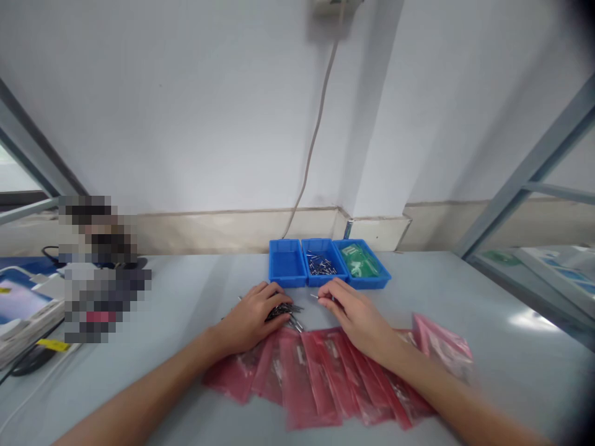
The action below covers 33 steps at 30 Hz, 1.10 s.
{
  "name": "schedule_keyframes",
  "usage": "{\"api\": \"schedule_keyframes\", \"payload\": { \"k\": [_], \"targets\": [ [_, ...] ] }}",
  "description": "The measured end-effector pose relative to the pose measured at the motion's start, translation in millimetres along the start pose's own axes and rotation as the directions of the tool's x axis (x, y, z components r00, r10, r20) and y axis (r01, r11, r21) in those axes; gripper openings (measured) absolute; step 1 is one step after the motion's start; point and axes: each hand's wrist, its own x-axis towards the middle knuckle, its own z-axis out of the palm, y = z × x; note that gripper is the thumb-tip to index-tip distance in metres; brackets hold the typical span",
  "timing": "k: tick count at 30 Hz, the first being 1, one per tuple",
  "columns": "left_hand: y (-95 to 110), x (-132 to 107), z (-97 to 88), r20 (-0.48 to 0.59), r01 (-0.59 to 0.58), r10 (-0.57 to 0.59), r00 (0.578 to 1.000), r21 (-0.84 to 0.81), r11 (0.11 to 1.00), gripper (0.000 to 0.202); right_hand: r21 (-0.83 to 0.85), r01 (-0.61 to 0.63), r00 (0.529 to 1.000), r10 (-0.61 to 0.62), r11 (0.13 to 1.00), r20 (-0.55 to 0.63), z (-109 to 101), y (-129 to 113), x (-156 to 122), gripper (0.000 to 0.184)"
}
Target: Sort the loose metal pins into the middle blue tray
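Note:
My left hand [260,313] lies over a heap of thin metal pins [281,308], its fingers bent and apart, with pins showing between thumb and forefinger. Part of the heap is hidden under the palm. To the right, my right hand [348,305] pinches one small metal pin [315,296] between thumb and fingertips, just in front of the blue trays. Below both hands, several pink plastic bags [307,384] lie fanned out and overlapping, with small metal parts visible inside some. My right forearm passes over the bags at the right.
Three blue trays stand near the wall: a left tray [271,266] with nothing visible in it, a middle tray [344,277] of small metal parts, and a right tray [379,284] with a green bag [360,261]. A pixelated patch, cables and a black mouse [33,360] are at left.

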Motion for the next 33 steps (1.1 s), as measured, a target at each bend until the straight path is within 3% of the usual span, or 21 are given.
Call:
{"api": "schedule_keyframes", "payload": {
  "k": [33],
  "targets": [
    [-1.0,0.5,0.6,-0.002,0.010,-0.010,1.000,-0.009,1.000,0.022,-0.019,0.013,1.000,-0.014,1.000,-0.021,1.7,3.4,-0.1,0.018]
  ]
}}
